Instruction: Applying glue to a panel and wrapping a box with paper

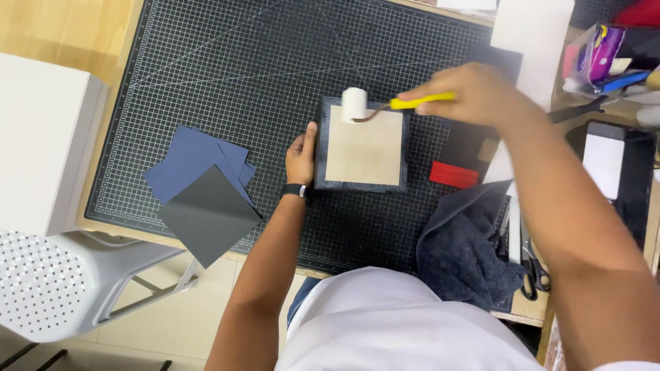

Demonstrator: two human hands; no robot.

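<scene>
A dark blue square board (320, 154) with a tan square sheet (365, 151) on it lies on the black gridded cutting mat (275, 62). My left hand (301, 156) presses on the board's left edge, thumb up along the side; a black watch sits on that wrist. My right hand (474, 93) grips the yellow handle of a small roller (355, 104), whose white drum rests at the top left corner of the tan sheet.
Several dark blue and grey paper squares (203, 185) lie at the mat's left front. A red flat block (454, 174), a dark grey cloth (467, 247) and scissors (533, 271) are on the right. A white box (41, 137) and white perforated chair (62, 282) stand at left.
</scene>
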